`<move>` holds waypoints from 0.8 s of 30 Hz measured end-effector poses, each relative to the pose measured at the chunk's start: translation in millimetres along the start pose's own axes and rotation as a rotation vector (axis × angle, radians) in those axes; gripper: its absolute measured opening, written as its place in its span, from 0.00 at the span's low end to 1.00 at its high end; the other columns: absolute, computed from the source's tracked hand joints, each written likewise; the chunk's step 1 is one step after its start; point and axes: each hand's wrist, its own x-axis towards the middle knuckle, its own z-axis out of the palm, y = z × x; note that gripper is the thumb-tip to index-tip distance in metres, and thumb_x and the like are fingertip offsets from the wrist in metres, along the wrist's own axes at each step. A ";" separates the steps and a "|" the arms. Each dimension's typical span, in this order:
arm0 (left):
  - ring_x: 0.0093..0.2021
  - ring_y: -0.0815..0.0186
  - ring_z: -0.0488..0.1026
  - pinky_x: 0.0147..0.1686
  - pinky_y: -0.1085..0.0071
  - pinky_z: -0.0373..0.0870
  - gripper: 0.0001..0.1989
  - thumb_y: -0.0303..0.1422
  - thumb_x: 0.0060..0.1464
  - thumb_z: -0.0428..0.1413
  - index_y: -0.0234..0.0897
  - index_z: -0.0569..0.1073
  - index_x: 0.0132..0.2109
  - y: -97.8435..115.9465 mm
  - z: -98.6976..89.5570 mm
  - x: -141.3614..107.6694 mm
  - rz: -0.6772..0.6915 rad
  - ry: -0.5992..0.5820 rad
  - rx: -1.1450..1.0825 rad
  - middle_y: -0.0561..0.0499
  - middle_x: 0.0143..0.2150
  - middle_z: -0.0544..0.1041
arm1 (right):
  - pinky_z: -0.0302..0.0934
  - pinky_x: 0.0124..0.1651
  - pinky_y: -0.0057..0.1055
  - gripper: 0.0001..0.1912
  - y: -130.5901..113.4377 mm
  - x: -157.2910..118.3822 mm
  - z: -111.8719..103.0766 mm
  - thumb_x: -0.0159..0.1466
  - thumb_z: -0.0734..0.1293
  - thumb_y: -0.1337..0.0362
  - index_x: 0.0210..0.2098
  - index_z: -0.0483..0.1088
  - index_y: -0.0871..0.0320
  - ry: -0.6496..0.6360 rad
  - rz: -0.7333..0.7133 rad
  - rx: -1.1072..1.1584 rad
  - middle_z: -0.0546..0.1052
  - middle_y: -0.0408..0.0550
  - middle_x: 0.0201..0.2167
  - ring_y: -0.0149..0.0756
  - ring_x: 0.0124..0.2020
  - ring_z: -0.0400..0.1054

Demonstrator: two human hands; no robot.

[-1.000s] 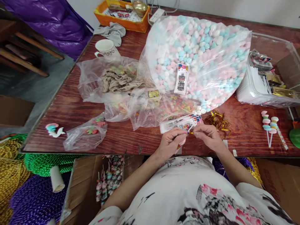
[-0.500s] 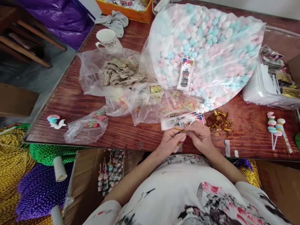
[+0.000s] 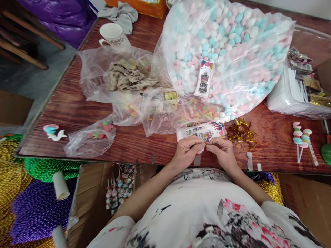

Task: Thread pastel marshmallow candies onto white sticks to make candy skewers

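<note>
My left hand (image 3: 188,151) and my right hand (image 3: 221,151) meet above the table's near edge, fingertips pinched together. Between them is a tiny dark bluish bit; the rest of what they hold is mostly hidden. Some red and white shows under the left thumb. Just behind the fingers lies a fanned stack of printed cards (image 3: 192,132). To the right of the stack, close to my right hand, is a loose pile of gold twist ties (image 3: 241,132).
A big clear bag of pastel candy-like pieces (image 3: 232,58) fills the back, a printed card (image 3: 204,79) on it. Left are a mug (image 3: 113,36), crumpled cloth (image 3: 126,77) and small plastic bag (image 3: 90,139). Right are a plastic tub (image 3: 287,96) and stacked-piece sticks (image 3: 297,136).
The gold twist tie seen between my fingers no longer shows. Both hands remain close together, pinching, with the fingertips shifted slightly. The whole view has moved a little.
</note>
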 end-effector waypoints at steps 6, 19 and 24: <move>0.27 0.69 0.69 0.33 0.72 0.65 0.10 0.34 0.60 0.56 0.36 0.79 0.33 10.7 -3.1 0.6 0.157 -0.103 0.265 0.51 0.25 0.74 | 0.61 0.31 0.28 0.12 3.4 19.2 -10.1 0.44 0.78 0.59 0.24 0.75 0.57 -0.211 0.249 0.229 0.75 0.40 0.21 0.30 0.24 0.66; 0.18 0.75 0.60 0.19 0.77 0.56 0.15 0.40 0.48 0.64 0.32 0.73 0.25 34.3 -12.9 11.6 -0.340 -0.447 -0.114 0.55 0.18 0.68 | 0.62 0.38 0.39 0.11 -31.0 8.7 -21.9 0.64 0.59 0.74 0.36 0.72 0.57 -0.379 -0.935 -0.578 0.73 0.48 0.27 0.38 0.34 0.66; 0.16 0.75 0.59 0.15 0.79 0.53 0.14 0.38 0.43 0.67 0.31 0.75 0.25 40.1 -16.7 16.0 -0.571 -0.639 -0.140 0.54 0.18 0.70 | 0.63 0.43 0.46 0.11 -34.9 0.9 -30.9 0.65 0.61 0.71 0.40 0.74 0.55 -0.424 -1.247 -0.782 0.74 0.47 0.28 0.39 0.38 0.68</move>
